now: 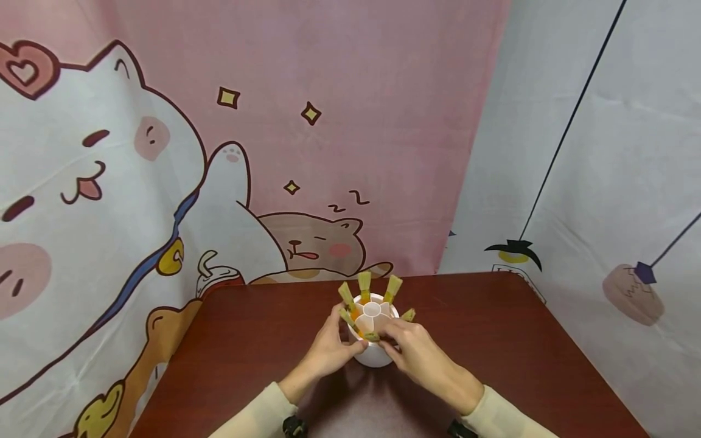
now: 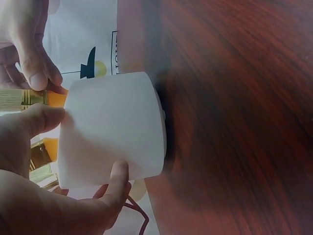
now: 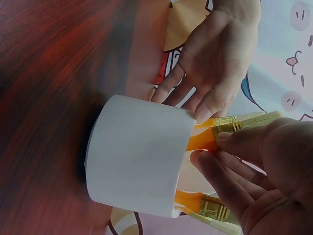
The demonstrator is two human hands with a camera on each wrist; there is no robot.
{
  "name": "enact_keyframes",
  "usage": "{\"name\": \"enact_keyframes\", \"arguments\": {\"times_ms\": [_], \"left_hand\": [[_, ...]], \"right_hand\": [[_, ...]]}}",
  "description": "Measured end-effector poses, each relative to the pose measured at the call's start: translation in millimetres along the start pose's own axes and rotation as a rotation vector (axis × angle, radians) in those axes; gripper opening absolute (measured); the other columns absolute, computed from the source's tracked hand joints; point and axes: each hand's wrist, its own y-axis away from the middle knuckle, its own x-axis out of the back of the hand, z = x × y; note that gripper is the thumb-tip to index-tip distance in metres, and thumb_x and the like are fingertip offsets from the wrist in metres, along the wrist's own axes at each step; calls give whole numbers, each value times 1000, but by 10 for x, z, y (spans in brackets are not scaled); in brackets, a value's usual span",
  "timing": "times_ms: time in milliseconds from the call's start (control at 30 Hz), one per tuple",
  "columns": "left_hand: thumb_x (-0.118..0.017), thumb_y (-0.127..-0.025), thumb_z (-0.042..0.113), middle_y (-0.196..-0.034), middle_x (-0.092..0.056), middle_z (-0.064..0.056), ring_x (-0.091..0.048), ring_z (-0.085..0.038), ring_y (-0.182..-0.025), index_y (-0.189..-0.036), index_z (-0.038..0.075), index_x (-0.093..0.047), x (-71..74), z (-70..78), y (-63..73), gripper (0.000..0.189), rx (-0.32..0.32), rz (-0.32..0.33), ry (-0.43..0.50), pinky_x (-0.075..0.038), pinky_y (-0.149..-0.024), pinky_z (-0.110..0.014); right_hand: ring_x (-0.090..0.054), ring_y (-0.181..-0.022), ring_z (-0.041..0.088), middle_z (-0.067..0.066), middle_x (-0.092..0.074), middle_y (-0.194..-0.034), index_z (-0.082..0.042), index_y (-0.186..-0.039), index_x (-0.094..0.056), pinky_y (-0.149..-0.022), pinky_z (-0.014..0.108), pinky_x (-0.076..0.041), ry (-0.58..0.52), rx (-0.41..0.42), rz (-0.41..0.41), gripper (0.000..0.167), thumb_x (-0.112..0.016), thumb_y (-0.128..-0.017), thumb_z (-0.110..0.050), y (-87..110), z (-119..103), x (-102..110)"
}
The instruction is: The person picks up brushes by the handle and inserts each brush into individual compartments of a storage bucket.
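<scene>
A white round holder (image 1: pixel 374 358) with petal-shaped compartments stands on the table, several paintbrushes (image 1: pixel 364 285) in it, bristles up. Fingers and thumb of my left hand (image 1: pixel 328 347) curl round the holder's left side, the thumb at its rim in the left wrist view. On the near side, my right hand (image 1: pixel 418 353) pinches one flat paintbrush (image 3: pixel 208 138) between thumb and fingers, close to where its orange handle meets the gold metal band. Its handle goes down into the holder, and its lower end is hidden by the wall.
A dark red-brown wooden table (image 1: pixel 263 340) carries the holder, near the middle. Behind hangs a pink cloth (image 1: pixel 383 152) printed with cartoon animals, and a pale grey cloth (image 1: pixel 602 152) hangs on the right. Dark wrist cameras sit below both cuffs.
</scene>
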Motion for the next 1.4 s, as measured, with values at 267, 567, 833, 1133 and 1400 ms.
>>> {"name": "enact_keyframes", "arguments": {"times_ms": [267, 567, 833, 1133, 1400], "left_hand": [[-92, -97, 15, -167, -55, -29, -70, -46, -142, -175, 7, -37, -6, 121, 16, 96, 106, 3, -21, -67, -105, -62], [-93, -96, 17, -167, -57, -28, -68, -46, -142, -174, 8, -41, -26, 136, 21, 94, 109, 25, -92, -68, -98, -53], [-94, -96, 18, -170, -54, -29, -68, -48, -144, -177, 7, -39, -29, 132, 20, 98, 127, 28, -71, -67, -104, -63], [-95, -95, 21, -168, -55, -31, -65, -50, -148, -174, 4, -41, 1, 132, 22, 98, 133, 23, -95, -67, -104, -67], [-98, -94, 31, -167, -55, -30, -65, -53, -146, -174, 8, -44, 173, 92, 93, 100, 109, 14, -223, -64, -108, -67]], "right_hand": [[-85, -98, 16, 2, -87, -109, -9, -115, -84, -82, 29, -69, -11, -25, 3, 34, -97, -87, 5, 23, -17, 18], [-84, -87, 13, 6, -88, -107, -3, -120, -84, -74, 20, -65, -50, -12, 57, 35, -97, -88, 5, 34, -43, 159], [-80, -82, 5, 3, -86, -103, -7, -117, -84, -75, 13, -63, -143, 22, 182, 35, -90, -89, 13, 71, -20, 359], [-73, -75, 0, -3, -84, -97, -13, -110, -84, -67, 12, -59, -94, -51, 249, 31, -89, -91, 11, 133, 103, 521], [-67, -72, -4, -12, -76, -86, -14, -108, -86, -62, 13, -57, -59, -137, 325, 27, -89, -93, 8, 234, 302, 629]]}}
